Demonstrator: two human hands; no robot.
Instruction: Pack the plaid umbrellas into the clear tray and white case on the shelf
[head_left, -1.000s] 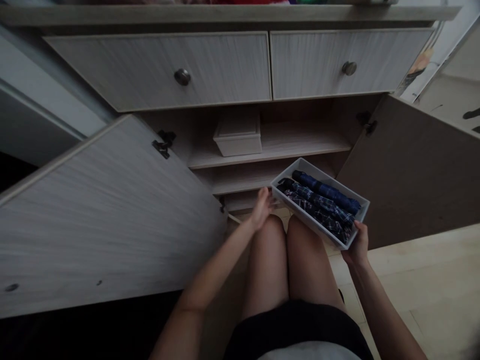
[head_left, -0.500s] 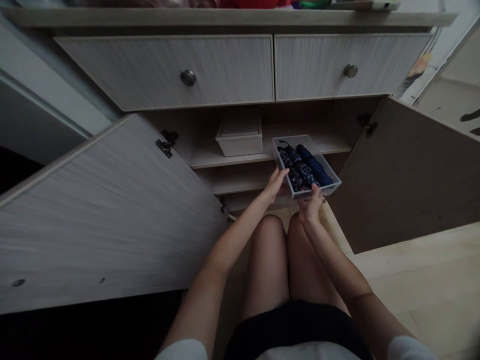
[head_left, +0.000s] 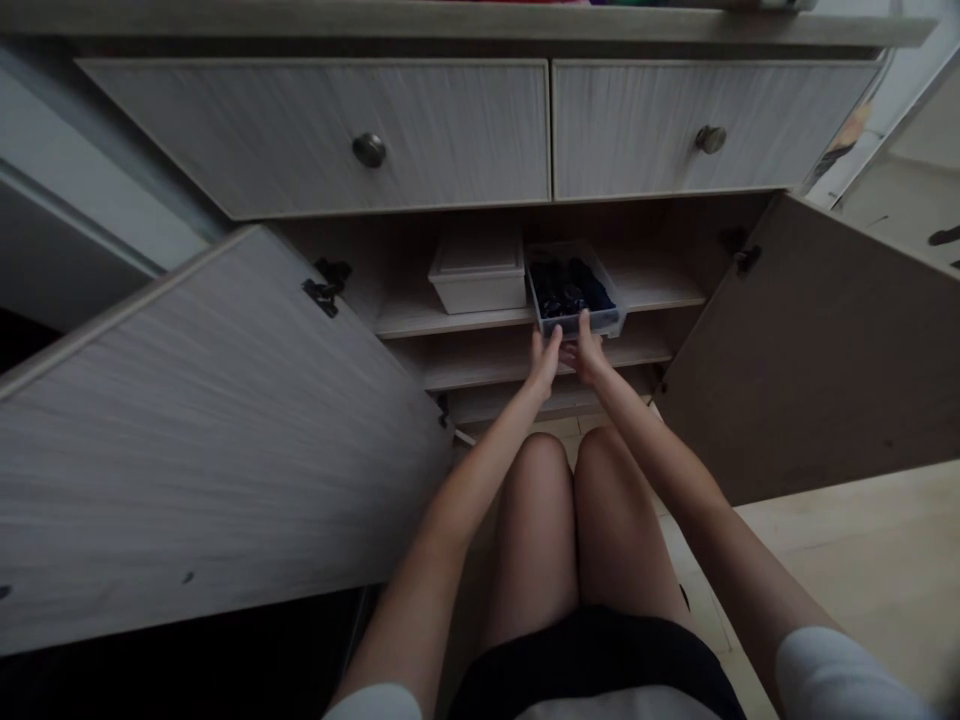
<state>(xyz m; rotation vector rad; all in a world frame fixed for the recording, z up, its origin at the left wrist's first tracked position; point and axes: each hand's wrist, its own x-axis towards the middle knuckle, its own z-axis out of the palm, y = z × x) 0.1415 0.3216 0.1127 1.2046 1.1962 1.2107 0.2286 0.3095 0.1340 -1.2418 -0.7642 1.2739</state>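
A clear plastic box (head_left: 609, 322) sits partly on the cabinet's upper shelf, its front end jutting past the shelf edge. Inside lie dark, rolled bundles (head_left: 568, 286) that look like folded umbrellas. My left hand (head_left: 545, 362) grips the box's front at its left corner, thumb upward. Close beside it, my right hand (head_left: 588, 352) has its thumb against the front wall and its fingers tucked below. Left of the clear box, a white lidded box (head_left: 480, 290) stands on the same shelf (head_left: 420, 320).
Both cabinet doors stand open, the left door (head_left: 225, 430) and the right door (head_left: 817, 360) flanking my arms. Above are two drawers with round knobs (head_left: 369, 150). A lower shelf (head_left: 472, 370) runs beneath. My knees are just in front of the cabinet.
Both hands have carried the clear box forward and to the left, from in front of the cabinet onto the upper shelf beside the white box. My hands moved closer together at its front.
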